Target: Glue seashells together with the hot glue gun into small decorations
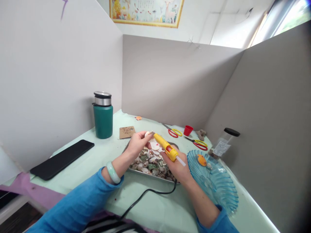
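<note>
Grasping a yellow glue gun (167,147) in the right hand (178,165), nozzle aimed at the fingertips of the left hand (139,144). Pinching a small pale piece (147,133), apparently shell, between left thumb and fingers. Angled thus, presumably, to bring nozzle and piece together; not possible to tell at this size whether touching.

Held, gun and piece alike, above a metal tray (150,176) heaped with shells (149,163), likely to catch drips and keep stock within reach. Also noted between the hands: white flakes (155,145), one marked red; uncertain whether held or lying on the heap. Seen projecting from the gun's rear: a translucent glue stick (181,161). Left slack in front of the tray, probably for free movement: a black cord (157,193).

Placed just beside the right hand: a blue plate (228,194), bearing an orange piece (201,160). Set beyond the tray, apparently to spare the working area: two pairs of scissors (176,132) and a red cup (188,130). Stood upright to the left, well apart from the nozzle: a green flask (103,121).
</note>
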Demonstrator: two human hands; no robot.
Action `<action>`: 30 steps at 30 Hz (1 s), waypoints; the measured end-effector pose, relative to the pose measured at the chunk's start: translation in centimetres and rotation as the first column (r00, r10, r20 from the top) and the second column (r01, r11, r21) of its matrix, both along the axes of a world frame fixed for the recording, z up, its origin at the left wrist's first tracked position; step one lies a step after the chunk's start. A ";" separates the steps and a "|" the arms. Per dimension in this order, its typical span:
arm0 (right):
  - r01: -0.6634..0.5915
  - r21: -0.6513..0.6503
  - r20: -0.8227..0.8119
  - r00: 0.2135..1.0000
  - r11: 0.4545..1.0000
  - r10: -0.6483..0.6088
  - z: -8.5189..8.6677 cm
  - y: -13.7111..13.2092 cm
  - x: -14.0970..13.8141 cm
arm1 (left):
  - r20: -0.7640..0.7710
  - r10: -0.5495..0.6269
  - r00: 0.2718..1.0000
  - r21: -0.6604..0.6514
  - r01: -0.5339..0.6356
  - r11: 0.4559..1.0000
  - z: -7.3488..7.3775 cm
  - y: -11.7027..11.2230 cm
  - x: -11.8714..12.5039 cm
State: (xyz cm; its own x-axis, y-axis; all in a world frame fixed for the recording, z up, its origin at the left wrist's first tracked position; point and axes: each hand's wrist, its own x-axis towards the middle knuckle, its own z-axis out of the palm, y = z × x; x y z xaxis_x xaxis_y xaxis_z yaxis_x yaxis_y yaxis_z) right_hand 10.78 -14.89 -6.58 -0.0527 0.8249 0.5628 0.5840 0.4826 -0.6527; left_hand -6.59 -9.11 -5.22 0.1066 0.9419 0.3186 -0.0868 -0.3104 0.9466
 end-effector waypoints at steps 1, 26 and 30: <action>0.003 0.003 0.000 1.000 1.000 -0.003 0.0 0.0 0.0 | -0.004 0.006 1.000 0.000 -0.006 1.000 0.0 0.0 0.0; 0.011 0.017 -0.012 1.000 1.000 -0.011 0.1 -0.1 -0.1 | -0.102 0.077 0.992 0.070 -0.070 0.995 -0.1 -0.1 -0.1; 0.016 0.023 -0.013 1.000 1.000 -0.016 0.1 -0.1 -0.1 | -0.085 0.084 0.993 0.072 -0.078 0.994 0.0 -0.1 -0.1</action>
